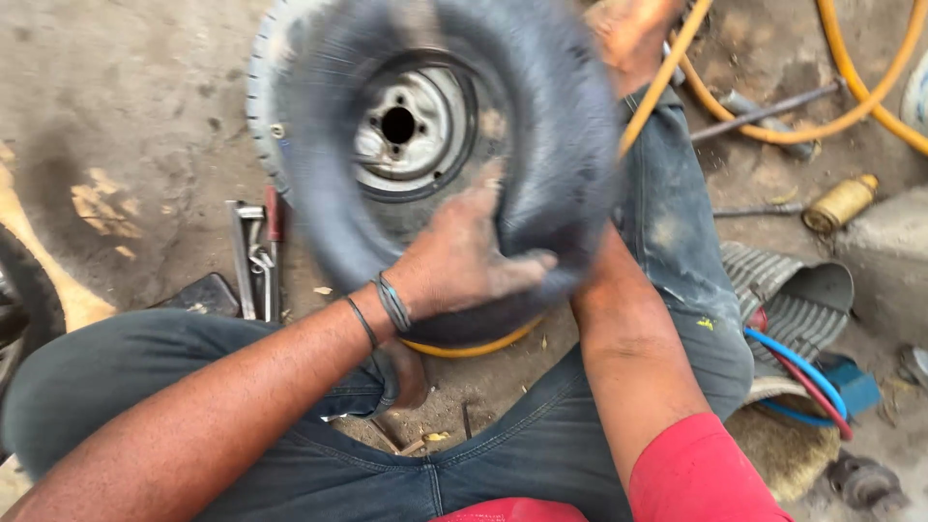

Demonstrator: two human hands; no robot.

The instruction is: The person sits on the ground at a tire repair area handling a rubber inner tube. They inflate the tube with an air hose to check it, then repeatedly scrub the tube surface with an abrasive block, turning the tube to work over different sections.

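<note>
Both hands grip a blurred black inner tube (541,145): left hand (464,256) outside, right hand hidden behind it.

Left of fingers, on dirt floor (126,106): metal hand tools (253,259) lying side by side, one w/ red handle; dark flat pad (205,293) just beside them. Far left edge: part of another tyre (29,290). Right of fingers, well apart: yellow hose (773,130) looping across ground, thin metal rod (764,108) under it, brass-coloured cylinder (841,203) near concrete block (889,256). Lower right: ribbed rubber piece (773,290), blue and red hoses (807,377) running over it.
</note>
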